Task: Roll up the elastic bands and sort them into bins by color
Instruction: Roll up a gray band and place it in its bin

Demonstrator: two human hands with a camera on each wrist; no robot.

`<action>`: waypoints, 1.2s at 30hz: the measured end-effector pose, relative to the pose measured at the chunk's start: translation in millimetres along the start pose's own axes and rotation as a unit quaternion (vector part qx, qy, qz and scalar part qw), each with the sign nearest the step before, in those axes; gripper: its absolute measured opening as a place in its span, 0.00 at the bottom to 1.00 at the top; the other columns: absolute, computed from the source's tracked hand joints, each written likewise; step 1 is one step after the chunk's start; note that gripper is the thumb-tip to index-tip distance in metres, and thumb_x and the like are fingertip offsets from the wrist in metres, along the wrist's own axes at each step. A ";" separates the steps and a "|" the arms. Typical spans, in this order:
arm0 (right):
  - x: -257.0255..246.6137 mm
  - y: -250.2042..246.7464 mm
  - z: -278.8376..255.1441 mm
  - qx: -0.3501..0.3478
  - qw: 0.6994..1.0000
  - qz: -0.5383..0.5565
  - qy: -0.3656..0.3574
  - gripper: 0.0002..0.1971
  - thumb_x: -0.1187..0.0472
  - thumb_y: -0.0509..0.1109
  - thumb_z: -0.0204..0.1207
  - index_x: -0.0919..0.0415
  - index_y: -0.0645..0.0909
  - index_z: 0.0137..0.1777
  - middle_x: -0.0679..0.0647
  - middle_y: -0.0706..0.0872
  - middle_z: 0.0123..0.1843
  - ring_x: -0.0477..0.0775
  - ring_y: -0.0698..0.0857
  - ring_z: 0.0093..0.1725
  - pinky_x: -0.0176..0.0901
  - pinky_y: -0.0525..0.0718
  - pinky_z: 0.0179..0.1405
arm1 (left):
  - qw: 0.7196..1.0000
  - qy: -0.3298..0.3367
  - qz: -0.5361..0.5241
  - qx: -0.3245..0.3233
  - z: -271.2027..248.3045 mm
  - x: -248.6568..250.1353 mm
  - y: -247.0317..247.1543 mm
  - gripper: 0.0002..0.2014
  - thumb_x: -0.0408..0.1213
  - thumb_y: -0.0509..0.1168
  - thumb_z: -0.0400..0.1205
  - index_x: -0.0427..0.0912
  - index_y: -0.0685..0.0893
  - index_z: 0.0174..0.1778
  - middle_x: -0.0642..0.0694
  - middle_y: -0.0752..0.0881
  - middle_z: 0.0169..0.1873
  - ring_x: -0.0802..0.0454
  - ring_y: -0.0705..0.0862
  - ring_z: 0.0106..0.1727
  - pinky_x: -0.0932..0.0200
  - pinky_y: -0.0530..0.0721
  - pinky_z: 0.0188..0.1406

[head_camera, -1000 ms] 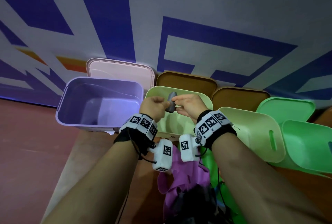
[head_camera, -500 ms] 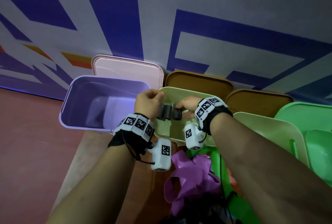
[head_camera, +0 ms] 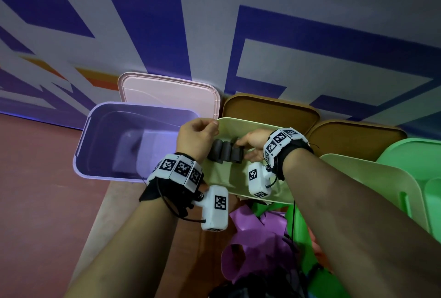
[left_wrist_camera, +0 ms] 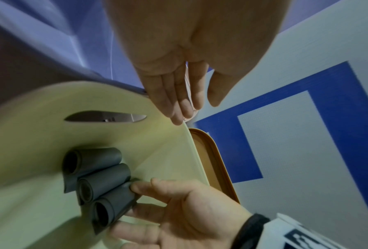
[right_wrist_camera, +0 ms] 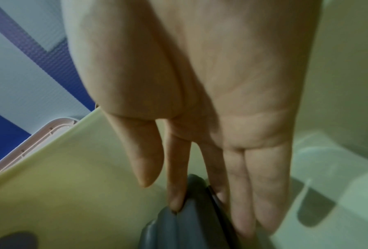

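Note:
Three grey rolled bands [head_camera: 225,154] lie side by side against the wall of the pale yellow-green bin [head_camera: 253,122]. In the left wrist view the grey rolls [left_wrist_camera: 97,175] show their open ends. My right hand [head_camera: 241,146] reaches into the bin, and its straight fingers [left_wrist_camera: 136,186] touch the nearest roll on both sides. The right wrist view shows the index fingertip [right_wrist_camera: 176,198] resting on that roll [right_wrist_camera: 191,219], thumb apart from it. My left hand [head_camera: 198,136] hovers over the bin's left rim, fingers [left_wrist_camera: 178,101] relaxed and holding nothing.
A purple bin [head_camera: 114,130] stands left of the yellow-green one, with a pink lid [head_camera: 167,92] behind it. Brown lids [head_camera: 269,111] lean on the wall. A tilted cream bin [head_camera: 372,183] and green bin [head_camera: 417,154] stand right. Loose purple bands [head_camera: 257,238] and green bands [head_camera: 303,238] lie nearer me.
Both hands held a grey roll above the bin; the right hand has lowered it beside two other rolls. The left hand has let go and drawn back to the rim.

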State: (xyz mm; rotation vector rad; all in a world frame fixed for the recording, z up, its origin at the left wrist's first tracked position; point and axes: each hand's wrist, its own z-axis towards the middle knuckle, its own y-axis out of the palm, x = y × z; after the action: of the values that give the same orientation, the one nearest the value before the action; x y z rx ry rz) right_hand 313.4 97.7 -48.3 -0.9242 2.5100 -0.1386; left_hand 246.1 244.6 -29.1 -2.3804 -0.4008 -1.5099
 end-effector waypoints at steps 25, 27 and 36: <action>5.7 1.0 19.7 -0.007 1.000 0.011 0.014 0.15 0.62 0.67 0.80 0.66 0.78 0.65 0.59 0.81 0.53 0.63 0.80 0.56 0.57 0.76 0.59 | 1.000 0.008 0.017 0.002 -2.8 1.3 4.8 0.10 0.32 0.67 0.81 0.46 0.85 0.34 0.44 0.87 0.33 0.46 0.85 0.41 0.46 0.84 0.56; 5.5 -2.4 17.3 -0.010 1.000 -0.005 0.012 0.18 0.61 0.68 0.79 0.64 0.76 0.68 0.60 0.78 0.55 0.65 0.80 0.63 0.59 0.76 0.64 | 1.000 0.007 0.021 0.001 -4.0 1.8 5.2 0.09 0.32 0.67 0.81 0.46 0.85 0.34 0.44 0.87 0.34 0.47 0.85 0.41 0.46 0.85 0.56; 0.7 -29.6 -36.4 -0.003 0.997 -0.002 -0.082 0.13 0.58 0.66 0.82 0.61 0.81 0.63 0.56 0.85 0.51 0.55 0.86 0.53 0.42 0.81 0.48 | 0.999 0.022 0.034 -0.015 -18.4 13.4 12.0 0.10 0.31 0.68 0.80 0.44 0.84 0.33 0.45 0.84 0.30 0.46 0.82 0.39 0.52 0.82 0.49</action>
State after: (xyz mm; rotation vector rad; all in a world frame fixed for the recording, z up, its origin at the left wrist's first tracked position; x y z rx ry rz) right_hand 313.8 72.2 -8.9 -0.9044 2.3597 -0.0551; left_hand 241.1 227.4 -10.6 -2.3549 -0.2852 -1.5447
